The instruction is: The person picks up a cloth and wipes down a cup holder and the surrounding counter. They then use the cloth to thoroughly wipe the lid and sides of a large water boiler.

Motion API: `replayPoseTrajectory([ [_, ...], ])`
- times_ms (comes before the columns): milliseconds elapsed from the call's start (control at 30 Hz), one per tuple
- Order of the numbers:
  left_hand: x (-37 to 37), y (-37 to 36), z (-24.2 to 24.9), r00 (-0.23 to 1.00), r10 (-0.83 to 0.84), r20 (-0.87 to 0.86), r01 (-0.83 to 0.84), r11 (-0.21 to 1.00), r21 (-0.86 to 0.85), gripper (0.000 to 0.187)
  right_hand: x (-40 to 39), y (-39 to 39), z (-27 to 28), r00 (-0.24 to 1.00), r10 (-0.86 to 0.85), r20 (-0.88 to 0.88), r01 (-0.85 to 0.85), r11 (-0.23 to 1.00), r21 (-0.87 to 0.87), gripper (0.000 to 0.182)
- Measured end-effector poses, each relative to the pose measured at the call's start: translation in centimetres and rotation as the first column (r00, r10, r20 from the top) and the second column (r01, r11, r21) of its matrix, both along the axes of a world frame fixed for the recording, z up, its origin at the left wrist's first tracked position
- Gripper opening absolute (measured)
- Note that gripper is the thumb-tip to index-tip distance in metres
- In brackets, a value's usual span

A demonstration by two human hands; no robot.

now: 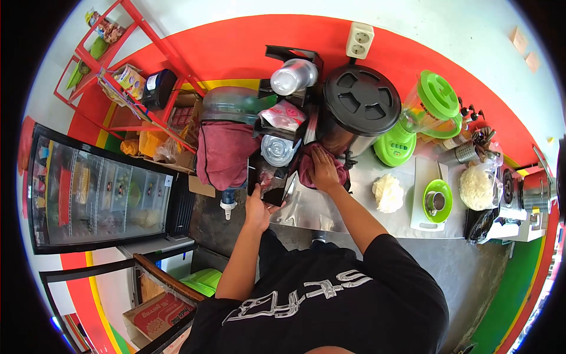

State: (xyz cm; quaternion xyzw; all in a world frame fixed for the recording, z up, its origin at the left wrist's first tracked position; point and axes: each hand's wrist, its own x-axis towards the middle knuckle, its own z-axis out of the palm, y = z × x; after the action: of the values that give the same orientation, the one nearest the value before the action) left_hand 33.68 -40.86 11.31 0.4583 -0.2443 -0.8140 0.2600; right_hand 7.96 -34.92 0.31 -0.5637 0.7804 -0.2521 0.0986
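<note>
My left hand (258, 211) grips the lower front corner of a black cup-and-lid holder (272, 197). In its upper bays sit clear plastic cups (293, 77), a pink-and-white plastic packet (284, 115) and clear plastic lids (277, 150). My right hand (323, 171) presses on a bunched maroon cloth (306, 167) just right of the holder, its fingers closed over the fabric. The cloth lies in front of a large dark canister with a black lid (361, 99) and a small tap; what lies beneath it is hidden.
On the metal counter (318, 217) stand a green blender (396, 143), a white lump of food (388, 193), and a green bowl (437, 200) on a white board. Left are a cloth-draped water bottle (227, 150), a red shelf (132, 121) and a glass-door fridge (100, 189).
</note>
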Motion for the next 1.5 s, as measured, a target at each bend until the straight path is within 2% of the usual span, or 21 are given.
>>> replayPoseTrajectory([
  [100,0.1,0.0,-1.3,0.997,-0.014,0.08,0.017,0.999,-0.035,0.046,0.3,-1.0,-0.2,0.997,-0.072,0.014,0.072,0.997,0.038,0.072],
  [267,0.7,-0.6,-1.7,0.987,-0.125,0.102,0.133,0.989,-0.069,0.053,0.4,0.4,0.4,0.986,0.072,-0.151,-0.067,0.997,0.036,0.068],
  [333,0.7,-1.0,0.6,0.979,-0.125,0.163,0.143,0.985,-0.101,0.05,0.6,1.3,0.6,0.983,0.093,-0.159,-0.089,0.995,0.038,0.066],
  [467,2.2,-4.5,2.0,0.929,-0.303,0.213,0.343,0.921,-0.186,0.048,1.6,3.4,1.7,0.979,0.137,-0.15,-0.123,0.987,0.102,0.065],
  [533,2.9,-6.6,2.4,0.799,-0.539,0.265,0.592,0.781,-0.197,0.054,2.0,4.5,1.9,0.981,0.136,-0.137,-0.121,0.987,0.108,0.063],
  [567,3.2,-7.6,2.6,0.755,-0.581,0.305,0.649,0.73,-0.216,0.068,2.1,4.9,2.1,0.982,0.146,-0.12,-0.133,0.985,0.113,0.061],
  [600,3.2,-8.4,3.1,0.748,-0.592,0.3,0.658,0.72,-0.22,0.068,2.1,5.3,2.2,0.983,0.131,-0.126,-0.117,0.987,0.114,0.061],
  [700,3.1,-11.9,3.9,0.463,-0.759,0.458,0.886,0.414,-0.21,0.088,2.3,6.1,2.9,0.99,0.084,-0.11,-0.071,0.991,0.115,0.058],
  [800,3.1,-14.5,4.7,0.454,-0.815,0.361,0.875,0.33,-0.355,0.082,2.5,5.7,4.7,0.995,-0.092,-0.049,0.099,0.977,0.188,0.053],
  [833,2.7,-15.2,4.9,0.453,-0.816,0.36,0.873,0.323,-0.366,0.082,2.5,5.4,5.9,0.984,-0.165,0.071,0.148,0.967,0.205,0.054],
  [867,2.2,-15.9,5.2,0.537,-0.777,0.328,0.822,0.395,-0.41,0.074,2.5,5.0,7.1,0.954,-0.234,0.188,0.189,0.955,0.228,0.055],
  [900,1.6,-16.5,5.4,0.618,-0.731,0.29,0.762,0.464,-0.452,0.065,2.6,4.4,9.1,0.948,-0.216,0.233,0.189,0.973,0.132,0.054],
  [933,0.6,-17.3,5.6,0.624,-0.728,0.284,0.754,0.465,-0.464,0.065,2.4,3.7,9.9,0.952,-0.212,0.22,0.188,0.974,0.126,0.054],
  [1000,-1.7,-18.9,5.7,0.773,-0.611,0.17,0.601,0.621,-0.502,0.054,2.7,2.5,11.3,0.646,-0.164,0.746,0.392,0.909,-0.14,0.052],
  [1033,-3.0,-19.5,5.5,0.815,-0.566,0.123,0.543,0.674,-0.5,0.047,3.0,2.1,13.4,0.548,-0.13,0.826,0.4,0.908,-0.122,0.055],
  [1133,-7.2,-21.7,4.4,0.855,-0.515,0.053,0.469,0.726,-0.503,0.046,4.6,-0.3,17.9,0.616,-0.151,0.774,0.469,0.859,-0.206,0.06],
  [1200,-10.5,-23.7,1.3,0.853,-0.506,0.129,0.464,0.621,-0.631,0.045,4.7,-1.9,20.4,0.544,-0.178,0.82,0.517,0.841,-0.159,0.062],
  [1267,-13.8,-24.9,-0.1,0.838,-0.514,0.182,0.503,0.599,-0.623,0.045,5.0,-2.6,21.1,0.484,-0.206,0.851,0.558,0.821,-0.118,0.063],
  [1333,-16.7,-26.3,-1.5,0.828,-0.517,0.216,0.523,0.574,-0.63,0.045,5.1,-3.4,21.6,0.628,-0.212,0.749,0.518,0.832,-0.198,0.066],
  [1400,-19.1,-27.1,-2.9,0.846,-0.487,0.215,0.522,0.681,-0.513,0.038,5.5,-3.9,20.5,0.687,-0.274,0.673,0.523,0.829,-0.196,0.061],
  [1500,-20.4,-26.9,-0.2,0.837,-0.508,0.205,0.546,0.74,-0.394,0.028,6.7,-5.1,22.1,0.716,-0.451,0.534,0.593,0.795,-0.124,0.046],
])
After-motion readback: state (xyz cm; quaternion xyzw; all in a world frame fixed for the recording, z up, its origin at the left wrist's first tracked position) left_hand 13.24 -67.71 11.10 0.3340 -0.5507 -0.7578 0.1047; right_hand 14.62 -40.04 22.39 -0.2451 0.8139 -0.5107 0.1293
